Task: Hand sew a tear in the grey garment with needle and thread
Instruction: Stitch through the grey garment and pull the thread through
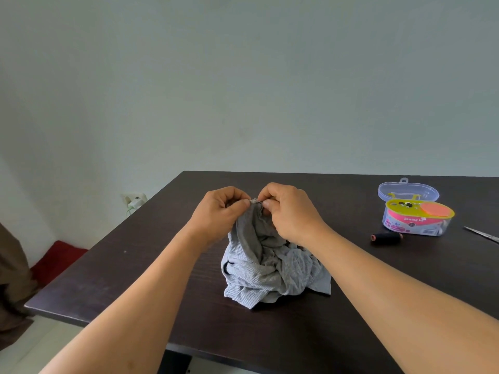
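Two forearms extend forward over the dark surface [351, 333], converging at centre. Left hand [220, 211] and right hand [290, 210] face each other, knuckles up, fingers curled, each grip pinching the raised top edge of the grey garment [270, 263]. Remaining cloth lies bunched on the surface below. Needle not discernible.

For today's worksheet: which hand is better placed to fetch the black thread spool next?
Probably the right hand: the spool lies on its side of the table. Both hands pinch the garment; the left hand could hold it.
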A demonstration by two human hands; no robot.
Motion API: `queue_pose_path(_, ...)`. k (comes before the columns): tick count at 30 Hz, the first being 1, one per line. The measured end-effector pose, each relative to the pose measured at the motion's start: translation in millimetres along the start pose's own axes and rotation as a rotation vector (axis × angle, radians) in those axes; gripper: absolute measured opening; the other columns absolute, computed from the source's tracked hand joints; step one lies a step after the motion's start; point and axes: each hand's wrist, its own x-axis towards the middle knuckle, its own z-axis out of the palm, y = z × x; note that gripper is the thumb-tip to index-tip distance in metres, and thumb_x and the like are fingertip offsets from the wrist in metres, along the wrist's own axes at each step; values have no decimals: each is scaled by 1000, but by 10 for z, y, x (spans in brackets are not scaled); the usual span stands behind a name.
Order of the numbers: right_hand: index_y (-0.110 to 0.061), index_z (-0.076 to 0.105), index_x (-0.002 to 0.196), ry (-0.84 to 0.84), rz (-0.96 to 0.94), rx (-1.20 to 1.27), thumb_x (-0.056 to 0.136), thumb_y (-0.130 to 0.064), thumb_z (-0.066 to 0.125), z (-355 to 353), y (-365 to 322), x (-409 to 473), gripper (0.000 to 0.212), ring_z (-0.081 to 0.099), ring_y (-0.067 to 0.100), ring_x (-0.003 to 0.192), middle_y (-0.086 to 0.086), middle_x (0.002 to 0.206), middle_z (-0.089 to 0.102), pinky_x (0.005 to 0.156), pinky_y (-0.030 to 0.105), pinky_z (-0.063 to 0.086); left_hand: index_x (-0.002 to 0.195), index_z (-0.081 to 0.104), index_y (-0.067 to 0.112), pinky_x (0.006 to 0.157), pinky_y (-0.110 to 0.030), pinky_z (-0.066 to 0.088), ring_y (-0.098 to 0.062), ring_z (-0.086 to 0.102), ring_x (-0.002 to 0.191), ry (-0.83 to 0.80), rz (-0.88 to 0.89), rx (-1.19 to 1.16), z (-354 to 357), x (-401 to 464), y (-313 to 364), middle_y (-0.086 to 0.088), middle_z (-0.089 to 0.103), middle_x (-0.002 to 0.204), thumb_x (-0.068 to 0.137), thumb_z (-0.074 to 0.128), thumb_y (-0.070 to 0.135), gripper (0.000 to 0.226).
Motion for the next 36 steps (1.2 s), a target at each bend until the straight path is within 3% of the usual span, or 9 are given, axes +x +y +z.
queue_pose_path(6,-25,67,87,-50,36,89,96,-12,56,-21,28,23,20,57,6,64,-11,73,62,69,36,55,90,73,13,74,-25,54,-10,64,77,-79,-59,-151,18,-27,16,-2,72,85,97,62,13,13)
queue_pose_path(10,-23,68,87,-95,24,38,96,-11,56,-64,22,19,19,46,0,51,-13,63,55,55,21,37,88,72,14,73,-25,54,-10,65,77,-110,-85,-196,27,-19,-14,1,72,82,97,61,11,14)
queue_pose_path(14,-26,67,84,-136,31,14,96,-11,56,-84,26,33,22,51,1,56,-12,69,60,57,21,41,91,72,12,77,-28,55,-13,65,80,-147,-97,-212,32,-16,-49,-1,72,84,97,62,11,12)
queue_pose_path(21,-30,67,86,-156,22,-93,96,-15,56,-115,27,43,21,63,14,73,-4,82,69,71,33,55,91,70,6,78,-30,55,-16,64,81,-167,-135,-239,32,-10,-49,-2,71,83,96,62,9,10)
queue_pose_path(25,-30,65,82,-201,57,-18,97,-13,56,-134,-3,40,25,61,10,64,-4,78,67,69,31,55,92,69,5,70,-23,55,-13,65,77,-170,-153,-248,37,-33,-14,-3,71,83,97,62,8,10)
queue_pose_path(30,-16,65,88,-233,133,240,98,-3,53,-168,-48,-6,20,50,10,51,3,72,62,46,12,43,89,69,8,52,-14,48,-5,64,59,-153,-200,-358,93,-81,60,0,70,72,98,60,10,13)
queue_pose_path(36,-12,65,91,-206,136,332,97,-3,56,-136,-15,-21,14,51,12,47,3,68,62,45,14,43,88,68,4,50,-17,50,-10,67,59,-136,-250,-478,176,-108,90,-6,73,73,98,59,10,14)
